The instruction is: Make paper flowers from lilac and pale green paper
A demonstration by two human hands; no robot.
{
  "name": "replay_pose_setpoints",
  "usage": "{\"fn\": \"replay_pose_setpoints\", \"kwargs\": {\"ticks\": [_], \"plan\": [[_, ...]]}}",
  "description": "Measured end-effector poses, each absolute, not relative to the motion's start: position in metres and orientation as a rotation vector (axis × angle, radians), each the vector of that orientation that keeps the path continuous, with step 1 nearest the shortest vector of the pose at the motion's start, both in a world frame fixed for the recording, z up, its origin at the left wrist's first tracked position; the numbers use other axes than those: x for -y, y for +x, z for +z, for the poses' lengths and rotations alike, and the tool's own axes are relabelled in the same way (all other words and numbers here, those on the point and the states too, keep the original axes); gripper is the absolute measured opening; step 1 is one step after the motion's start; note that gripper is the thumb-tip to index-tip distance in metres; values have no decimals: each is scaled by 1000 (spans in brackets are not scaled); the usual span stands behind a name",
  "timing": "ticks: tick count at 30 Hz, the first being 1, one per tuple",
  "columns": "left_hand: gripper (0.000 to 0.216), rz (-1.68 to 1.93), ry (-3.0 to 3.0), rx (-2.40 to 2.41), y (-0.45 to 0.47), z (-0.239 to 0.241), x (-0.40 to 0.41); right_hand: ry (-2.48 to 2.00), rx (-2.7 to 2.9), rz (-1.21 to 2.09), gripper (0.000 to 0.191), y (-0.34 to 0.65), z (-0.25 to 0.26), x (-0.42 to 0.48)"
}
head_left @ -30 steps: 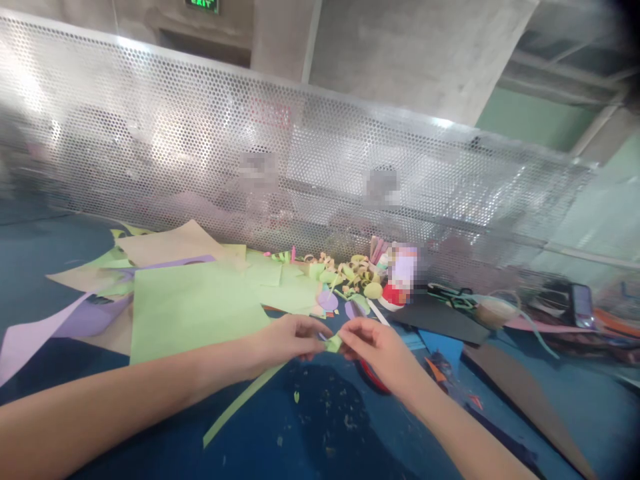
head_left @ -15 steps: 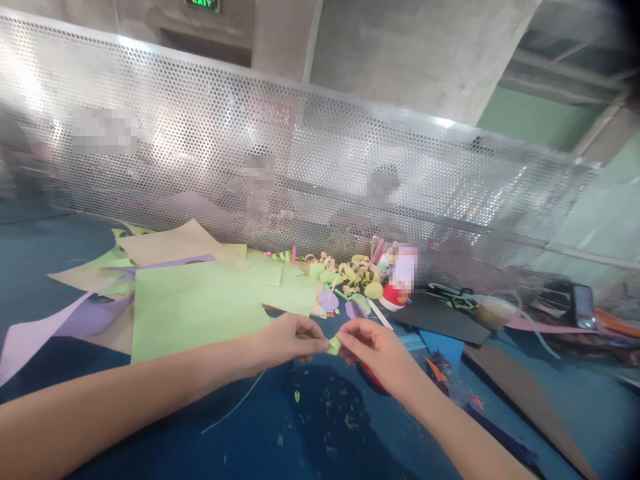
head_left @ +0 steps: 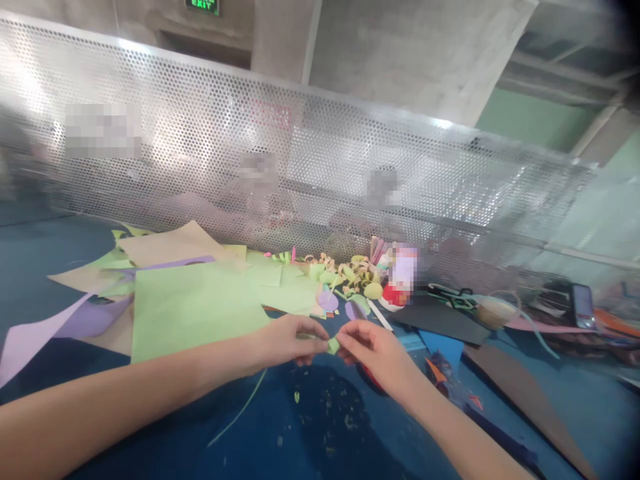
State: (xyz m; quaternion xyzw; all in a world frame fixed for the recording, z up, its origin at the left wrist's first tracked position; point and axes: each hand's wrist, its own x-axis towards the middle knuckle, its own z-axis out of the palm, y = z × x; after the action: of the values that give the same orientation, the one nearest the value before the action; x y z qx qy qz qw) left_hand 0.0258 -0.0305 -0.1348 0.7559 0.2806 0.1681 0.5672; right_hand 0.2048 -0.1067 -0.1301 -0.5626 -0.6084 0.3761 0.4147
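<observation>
Over the blue table [head_left: 320, 427] my left hand [head_left: 287, 340] and my right hand [head_left: 373, 350] meet at a small rolled end of a light green paper strip [head_left: 333, 345]. Both hands pinch it between thumb and fingers. The strip's long tail [head_left: 240, 412] hangs from under my left hand down to the table. Just behind my right hand part of a red roll [head_left: 370, 377] shows.
Green, purple and tan paper sheets [head_left: 195, 307] lie at the left. Curled paper scraps [head_left: 345, 273] and a red and white container [head_left: 397, 283] stand near the perforated metal screen [head_left: 300, 167]. Black and blue card [head_left: 440, 320], scissors [head_left: 450, 293] and a tape roll [head_left: 495, 310] lie at the right.
My hands stay together on the strip. The rolled end has grown tighter and the hanging tail has turned and shifted slightly under my left hand.
</observation>
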Motion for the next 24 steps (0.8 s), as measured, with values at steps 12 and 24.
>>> {"fn": "replay_pose_setpoints", "kwargs": {"ticks": [12,24], "plan": [[27,407,2033,-640,24,-129,27,-1461,1589,907,17,197,-121,112],[31,249,1783,-556,18,-117,27,-1414,1555,967,18,193,-116,115]]}}
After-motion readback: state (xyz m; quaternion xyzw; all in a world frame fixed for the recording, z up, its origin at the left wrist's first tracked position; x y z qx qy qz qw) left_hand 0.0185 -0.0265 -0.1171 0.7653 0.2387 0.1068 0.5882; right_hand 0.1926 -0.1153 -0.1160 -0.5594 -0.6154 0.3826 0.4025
